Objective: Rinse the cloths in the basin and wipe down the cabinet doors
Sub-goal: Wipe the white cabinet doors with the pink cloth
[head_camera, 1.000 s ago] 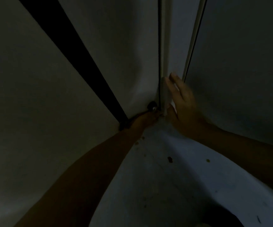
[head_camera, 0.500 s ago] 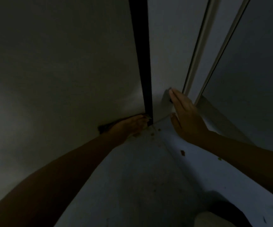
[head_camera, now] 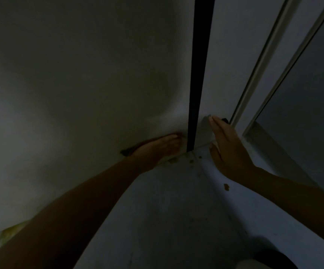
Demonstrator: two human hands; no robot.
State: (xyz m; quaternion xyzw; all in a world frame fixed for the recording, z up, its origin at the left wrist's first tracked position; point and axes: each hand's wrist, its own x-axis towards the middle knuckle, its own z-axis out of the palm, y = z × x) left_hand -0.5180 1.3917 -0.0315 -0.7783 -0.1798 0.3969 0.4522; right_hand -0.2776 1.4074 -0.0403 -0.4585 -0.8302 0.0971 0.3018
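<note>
I see my left hand [head_camera: 157,150] flat, fingers straight, at the cabinet door [head_camera: 79,94] foot — my right hand [head_camera: 227,152] at three o'clock presses a pale cloth [head_camera: 206,129] flat.

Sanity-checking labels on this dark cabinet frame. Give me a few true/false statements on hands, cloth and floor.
1. The right hand lies with straight fingers against a pale cloth on the door. True.
2. The left hand is raised high up the cabinet door. False: it sits low, at the door's bottom edge near the floor.
3. A dark vertical gap runs between the two hands. True.
4. The floor is spotless. False: small brown specks lie on it near the doors.
5. Both hands are in a basin. False: no basin is in view; both are at the doors.
</note>
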